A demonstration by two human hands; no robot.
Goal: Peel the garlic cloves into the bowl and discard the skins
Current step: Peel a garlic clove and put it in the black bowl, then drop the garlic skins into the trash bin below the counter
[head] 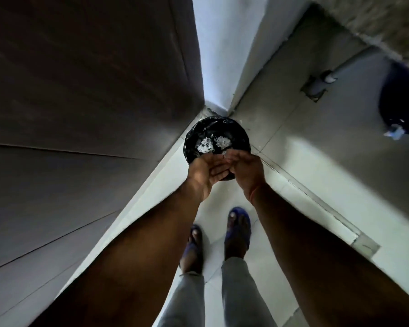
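Standing over black-lined bin (216, 138) in floor corner; left hand (204, 172) spread, palm up, above bin rim; right hand (244, 168) touching it, fingers relaxed; white garlic skins (213, 143) inside bin.

Bare forearms, a thin red thread (254, 193) on the right wrist, grey trousers (236, 289), blue sandals (238, 228).

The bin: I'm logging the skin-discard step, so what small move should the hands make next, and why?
Probably brush the right hand across the left hand to shed any remaining skins. Both hands are together just above the near rim of the black-lined bin, the left palm is turned up, and pale scraps already lie inside. Whether any skins cling to the palm is too small to tell.
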